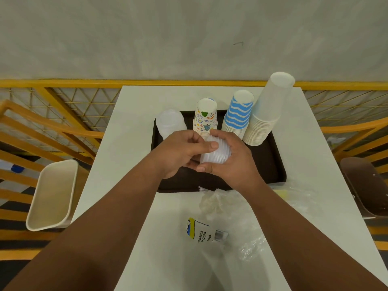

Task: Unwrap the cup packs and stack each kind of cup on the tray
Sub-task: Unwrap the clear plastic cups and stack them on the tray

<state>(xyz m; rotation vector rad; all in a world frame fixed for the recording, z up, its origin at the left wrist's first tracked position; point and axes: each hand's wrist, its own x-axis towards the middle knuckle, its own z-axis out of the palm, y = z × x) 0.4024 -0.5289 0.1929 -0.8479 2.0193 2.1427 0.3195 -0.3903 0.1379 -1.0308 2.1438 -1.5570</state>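
Hands (210,156) hide the clear cup stack's (214,153) ends.

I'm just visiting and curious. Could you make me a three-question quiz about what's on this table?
1. True or false: the plain white stack is the tallest on the tray.
2. What do both hands hold? A) clear cups B) a spoon C) a plate
3. What lies on the table nearest the camera?

Key
1. True.
2. A: left hand and right hand grip the clear cups.
3. Empty plastic wrappers.
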